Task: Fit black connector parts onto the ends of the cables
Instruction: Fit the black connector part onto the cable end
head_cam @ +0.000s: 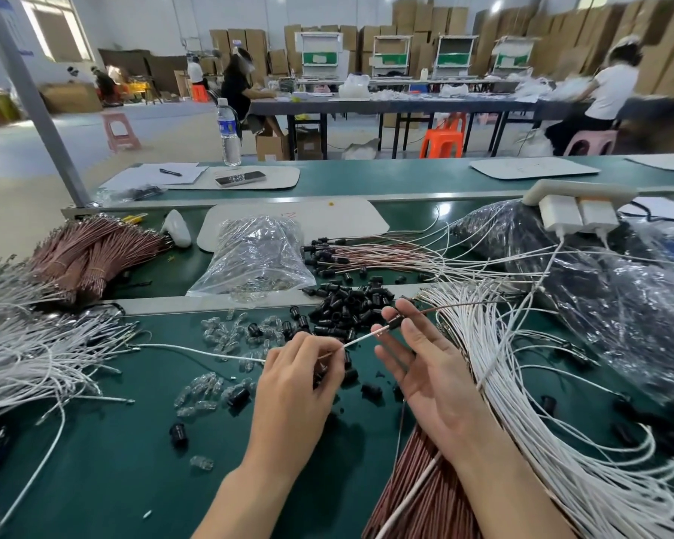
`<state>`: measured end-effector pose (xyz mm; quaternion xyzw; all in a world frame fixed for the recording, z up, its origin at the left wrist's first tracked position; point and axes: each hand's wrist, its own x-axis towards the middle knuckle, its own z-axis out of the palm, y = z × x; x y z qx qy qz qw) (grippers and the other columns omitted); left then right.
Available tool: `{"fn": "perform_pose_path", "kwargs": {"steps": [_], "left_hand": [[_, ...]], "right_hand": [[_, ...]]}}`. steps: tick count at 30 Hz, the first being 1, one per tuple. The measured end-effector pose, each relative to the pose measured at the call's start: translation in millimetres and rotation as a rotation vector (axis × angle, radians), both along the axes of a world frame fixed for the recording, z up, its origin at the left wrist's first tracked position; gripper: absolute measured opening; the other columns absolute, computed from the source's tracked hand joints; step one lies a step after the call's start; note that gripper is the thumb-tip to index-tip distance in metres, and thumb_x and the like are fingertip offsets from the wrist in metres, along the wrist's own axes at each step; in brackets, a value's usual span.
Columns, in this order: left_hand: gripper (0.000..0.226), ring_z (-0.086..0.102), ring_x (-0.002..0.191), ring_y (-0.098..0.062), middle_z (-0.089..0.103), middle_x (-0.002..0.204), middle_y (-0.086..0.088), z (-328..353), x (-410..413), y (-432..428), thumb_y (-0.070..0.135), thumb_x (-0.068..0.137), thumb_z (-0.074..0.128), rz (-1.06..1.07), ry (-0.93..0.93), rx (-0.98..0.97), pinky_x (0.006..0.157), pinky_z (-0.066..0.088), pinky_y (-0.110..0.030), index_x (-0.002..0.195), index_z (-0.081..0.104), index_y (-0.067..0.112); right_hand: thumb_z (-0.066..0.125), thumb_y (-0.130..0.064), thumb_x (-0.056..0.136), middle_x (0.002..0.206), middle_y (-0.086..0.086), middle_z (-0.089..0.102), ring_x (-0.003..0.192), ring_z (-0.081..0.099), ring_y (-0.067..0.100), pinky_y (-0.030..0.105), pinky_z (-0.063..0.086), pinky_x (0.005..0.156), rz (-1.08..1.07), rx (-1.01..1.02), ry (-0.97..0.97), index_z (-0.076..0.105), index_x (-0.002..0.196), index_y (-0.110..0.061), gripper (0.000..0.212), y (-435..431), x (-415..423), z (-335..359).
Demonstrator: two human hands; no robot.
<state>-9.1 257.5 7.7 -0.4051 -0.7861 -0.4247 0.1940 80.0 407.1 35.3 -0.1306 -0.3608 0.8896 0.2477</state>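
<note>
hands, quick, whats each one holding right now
Left hand: pinches a white cable.
Right hand: holds a black connector at its fingertips, other fingers straight.

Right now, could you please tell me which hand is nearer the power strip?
Right. The right hand lies below-left of the power strip; the left hand is farther left.

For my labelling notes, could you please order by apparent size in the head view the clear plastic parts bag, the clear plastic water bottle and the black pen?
Largest: clear plastic parts bag.
Then: clear plastic water bottle, though it stands farther back.
Smallest: black pen, farther back too.
</note>
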Motion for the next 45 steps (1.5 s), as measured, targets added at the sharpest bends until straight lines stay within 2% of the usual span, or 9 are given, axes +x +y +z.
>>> {"fn": "perform_pose_path", "kwargs": {"steps": [6, 12, 19, 25, 29, 35, 38, 42, 45], "left_hand": [[0.007, 0.056, 0.087, -0.007, 0.060, 0.092, 0.021, 1.9, 2.6, -2.3, 0.034, 0.096, 0.059, 0.017, -0.107, 0.045, 0.080, 0.043, -0.019, 0.096, 0.062, 0.028], [0.001, 0.055, 0.085, -0.010, 0.058, 0.091, 0.019, 1.1, 1.7, -1.3, 0.028, 0.095, 0.061, 0.011, -0.069, 0.025, 0.078, 0.045, -0.025, 0.095, 0.060, 0.029], [0.010, 0.055, 0.081, -0.011, 0.056, 0.089, 0.018, -1.0, 1.5, -2.4, 0.024, 0.093, 0.063, -0.001, -0.019, 0.024, 0.076, 0.045, -0.026, 0.093, 0.056, 0.031], [0.017, 0.053, 0.080, -0.012, 0.056, 0.089, 0.019, -0.9, 0.9, -1.2, 0.022, 0.091, 0.064, -0.001, -0.005, 0.011, 0.073, 0.046, -0.026, 0.092, 0.052, 0.034], [0.016, 0.052, 0.081, -0.009, 0.056, 0.089, 0.019, -0.7, 0.2, -1.8, 0.022, 0.091, 0.065, 0.013, -0.006, 0.008, 0.075, 0.046, -0.025, 0.092, 0.053, 0.033], [0.012, 0.052, 0.082, -0.009, 0.056, 0.089, 0.019, -1.8, -1.3, -1.8, 0.022, 0.091, 0.065, 0.010, -0.020, 0.002, 0.077, 0.044, -0.024, 0.090, 0.056, 0.030], [0.009, 0.051, 0.083, -0.006, 0.057, 0.090, 0.020, -2.4, -1.6, -0.7, 0.025, 0.092, 0.065, 0.018, -0.001, 0.002, 0.077, 0.044, -0.025, 0.091, 0.057, 0.030], [0.002, 0.046, 0.092, 0.010, 0.059, 0.095, 0.021, -4.0, -2.5, 1.2, 0.029, 0.097, 0.062, 0.007, 0.058, 0.004, 0.082, 0.041, -0.022, 0.099, 0.063, 0.029], [0.013, 0.044, 0.095, 0.011, 0.056, 0.103, 0.022, -4.1, -2.0, 2.9, 0.034, 0.104, 0.054, -0.026, 0.029, -0.009, 0.085, 0.040, -0.020, 0.111, 0.063, 0.029]], "right_hand": [[0.060, -0.007, 0.093, 0.123, 0.015, 0.071, 0.098, 0.074, 0.025, 0.030, 0.063, 0.075, 0.032, -0.045, 0.010, 0.076, 0.114, -0.011, 0.027, -0.5, 1.4, -1.7], [0.063, -0.008, 0.089, 0.118, 0.016, 0.073, 0.094, 0.075, 0.025, 0.029, 0.063, 0.070, 0.022, -0.096, 0.002, 0.078, 0.108, -0.009, 0.025, -2.8, 0.6, -2.6], [0.066, -0.007, 0.082, 0.114, 0.017, 0.074, 0.087, 0.076, 0.024, 0.027, 0.063, 0.065, -0.021, -0.143, -0.035, 0.075, 0.108, -0.006, 0.029, -4.0, -1.0, -2.6], [0.064, -0.007, 0.082, 0.112, 0.017, 0.074, 0.090, 0.076, 0.024, 0.026, 0.063, 0.065, -0.020, -0.166, -0.032, 0.072, 0.112, -0.003, 0.031, -3.3, -0.7, -2.6], [0.065, -0.006, 0.082, 0.110, 0.017, 0.075, 0.089, 0.076, 0.024, 0.026, 0.062, 0.064, -0.012, -0.170, -0.033, 0.075, 0.106, -0.003, 0.027, -2.5, -0.7, -3.1], [0.065, -0.005, 0.081, 0.110, 0.018, 0.074, 0.091, 0.076, 0.024, 0.025, 0.062, 0.065, -0.013, -0.179, -0.043, 0.071, 0.112, -0.001, 0.032, -2.5, -1.0, -4.7], [0.065, -0.005, 0.081, 0.110, 0.018, 0.075, 0.090, 0.076, 0.025, 0.026, 0.063, 0.065, 0.014, -0.157, -0.048, 0.070, 0.114, -0.001, 0.034, -5.3, -2.0, -4.5], [0.068, -0.009, 0.081, 0.115, 0.016, 0.074, 0.095, 0.075, 0.025, 0.027, 0.063, 0.072, 0.097, -0.011, -0.102, 0.070, 0.115, -0.004, 0.034, -14.3, -3.9, -5.3], [0.070, -0.014, 0.080, 0.117, 0.014, 0.074, 0.101, 0.074, 0.025, 0.027, 0.061, 0.076, 0.093, 0.080, -0.134, 0.075, 0.106, -0.011, 0.027, -17.7, -4.8, -5.7]]}}
